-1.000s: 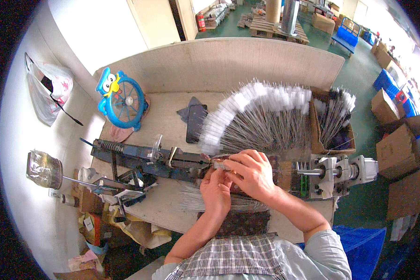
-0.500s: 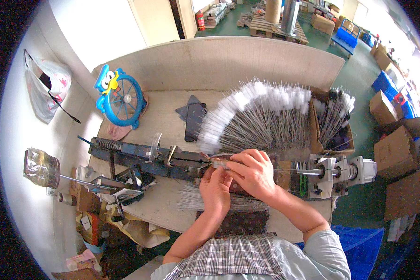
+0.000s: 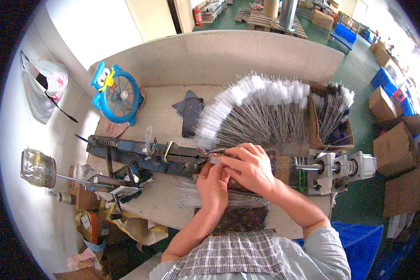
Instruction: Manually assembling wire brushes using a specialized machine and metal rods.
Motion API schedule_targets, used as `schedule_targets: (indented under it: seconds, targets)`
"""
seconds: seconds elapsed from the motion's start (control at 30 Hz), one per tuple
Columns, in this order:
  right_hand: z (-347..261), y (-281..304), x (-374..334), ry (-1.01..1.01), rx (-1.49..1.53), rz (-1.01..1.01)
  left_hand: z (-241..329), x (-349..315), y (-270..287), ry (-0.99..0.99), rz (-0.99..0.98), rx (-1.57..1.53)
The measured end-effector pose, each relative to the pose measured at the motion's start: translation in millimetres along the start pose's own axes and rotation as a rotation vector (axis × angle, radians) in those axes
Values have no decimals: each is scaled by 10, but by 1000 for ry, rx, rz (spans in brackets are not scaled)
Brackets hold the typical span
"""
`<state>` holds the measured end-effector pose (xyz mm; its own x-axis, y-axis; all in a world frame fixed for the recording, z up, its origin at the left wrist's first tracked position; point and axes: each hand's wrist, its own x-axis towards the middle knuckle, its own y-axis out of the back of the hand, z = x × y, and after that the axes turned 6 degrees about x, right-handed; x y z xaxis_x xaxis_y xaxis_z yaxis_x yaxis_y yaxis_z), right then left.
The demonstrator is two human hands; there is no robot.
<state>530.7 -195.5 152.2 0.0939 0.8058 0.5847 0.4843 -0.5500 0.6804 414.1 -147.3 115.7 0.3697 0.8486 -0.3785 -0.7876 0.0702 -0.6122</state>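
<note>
My left hand [image 3: 213,189] and my right hand [image 3: 253,170] meet at the right end of a long dark metal jig [image 3: 149,157]. Both are closed in a pinch, fingertips almost touching. Between them shows a small pale piece [image 3: 215,159], too little to name; the fingers cover the rest. Behind the hands, wire-stemmed brushes with white bristle heads [image 3: 247,91] lie fanned out, stems toward me. A bundle of thin bare wires [image 3: 191,195] lies under my left wrist. Right of my right hand, a machine's metal spindle [image 3: 309,167] points toward the jig.
A cardboard box [image 3: 333,140] of dark and white brushes stands at the right. A dark phone [image 3: 191,117] and a blue cartoon-bird wheel fan [image 3: 121,98] are farther left. A lever with a plastic-wrapped end [image 3: 38,168] juts out left. A raised board [image 3: 214,58] edges the table's back.
The whole view has shifted slightly, with the scene sitting a little higher and farther left. Both hands remain pinched together at the jig's end, with only small finger movement.
</note>
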Motion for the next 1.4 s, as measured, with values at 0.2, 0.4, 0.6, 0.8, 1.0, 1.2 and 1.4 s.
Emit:
schedule_targets:
  seconds: [0.2, 0.4, 0.6, 0.8, 1.0, 1.2, 1.4]
  targets:
    - [32, 1, -13, -8, 11, -5, 14, -10, -38, 4, -14, 19]
    - [-65, 162, 23, -38, -17, 31, 28, -3, 37, -10, -97, -24]
    - [19, 160, -128, -47, -109, -164, 102, -80, 28, 56, -72, -121]
    - [29, 255, -155, -98, -76, -150, 127, -151, 32, 75, -137, 38]
    - [-8, 330, -306, -74, 199, 3, 200, -302, 273, 105, -228, 278]
    - [-15, 30, -860, -185, 130, -311, 584, -151, 1475, -136, 236, 275]
    - [82, -92, -1043, -254, -43, -592, 1537, -145, 2871, -415, 653, 173]
